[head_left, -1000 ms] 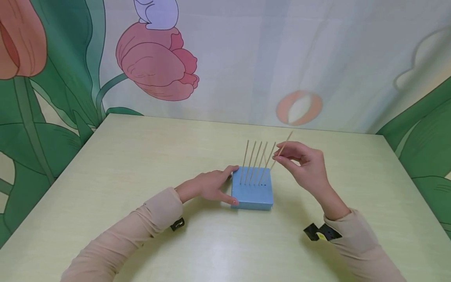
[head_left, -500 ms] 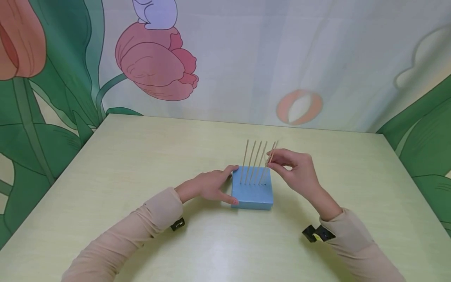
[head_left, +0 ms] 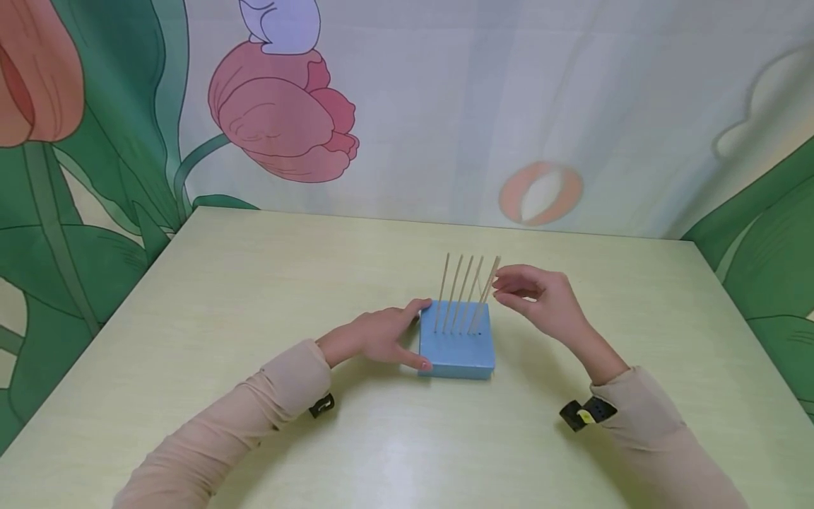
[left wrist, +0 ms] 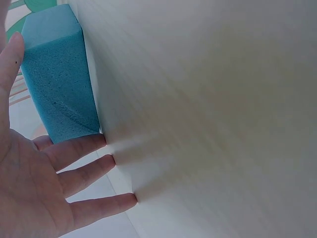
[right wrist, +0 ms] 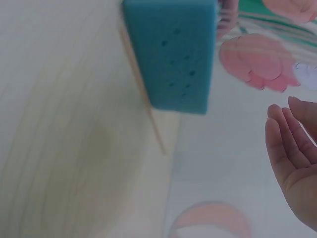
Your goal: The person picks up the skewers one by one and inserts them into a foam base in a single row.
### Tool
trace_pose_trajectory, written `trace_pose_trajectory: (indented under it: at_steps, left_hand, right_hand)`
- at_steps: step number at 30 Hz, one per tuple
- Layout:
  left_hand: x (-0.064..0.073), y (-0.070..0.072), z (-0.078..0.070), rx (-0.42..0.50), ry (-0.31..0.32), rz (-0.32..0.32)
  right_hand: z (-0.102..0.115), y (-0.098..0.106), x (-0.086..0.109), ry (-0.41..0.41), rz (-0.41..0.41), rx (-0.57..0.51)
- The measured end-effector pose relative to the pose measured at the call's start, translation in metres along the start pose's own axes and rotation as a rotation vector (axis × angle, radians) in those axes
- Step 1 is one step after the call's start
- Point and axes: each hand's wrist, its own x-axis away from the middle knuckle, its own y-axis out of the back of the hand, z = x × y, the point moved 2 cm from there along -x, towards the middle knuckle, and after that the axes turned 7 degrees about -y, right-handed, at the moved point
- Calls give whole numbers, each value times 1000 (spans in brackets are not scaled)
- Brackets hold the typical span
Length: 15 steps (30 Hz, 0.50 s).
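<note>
A blue foam block lies on the table with several thin wooden sticks standing upright in it, leaning slightly right. At its right end two sticks stand so close that they overlap in the head view. My left hand holds the block's left side, thumb at the near corner and index finger behind the far one. Its other fingers stretch down to the table. My right hand hovers beside the rightmost sticks, thumb and fingertips slightly apart with nothing between them. A dark hole shows in the block's top.
One loose stick lies along the block's side in the right wrist view. The pale wooden table runs back to a curtain printed with flowers. A black wrist camera sits under my right sleeve.
My right hand brought a stick left to the block, set it upright by the rightmost one, then let go and drew slightly right. My left hand stayed on the block.
</note>
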Motion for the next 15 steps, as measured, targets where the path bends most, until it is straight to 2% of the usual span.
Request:
trace_pose_trajectory:
  at_steps: [6, 15]
  left_hand:
    - [0, 0, 0, 2, 4, 3]
    - [0, 0, 0, 17, -1, 2]
  right_hand:
    - [-31, 4, -13, -156, 61, 71]
    - [-70, -5, -37, -238, 221, 237]
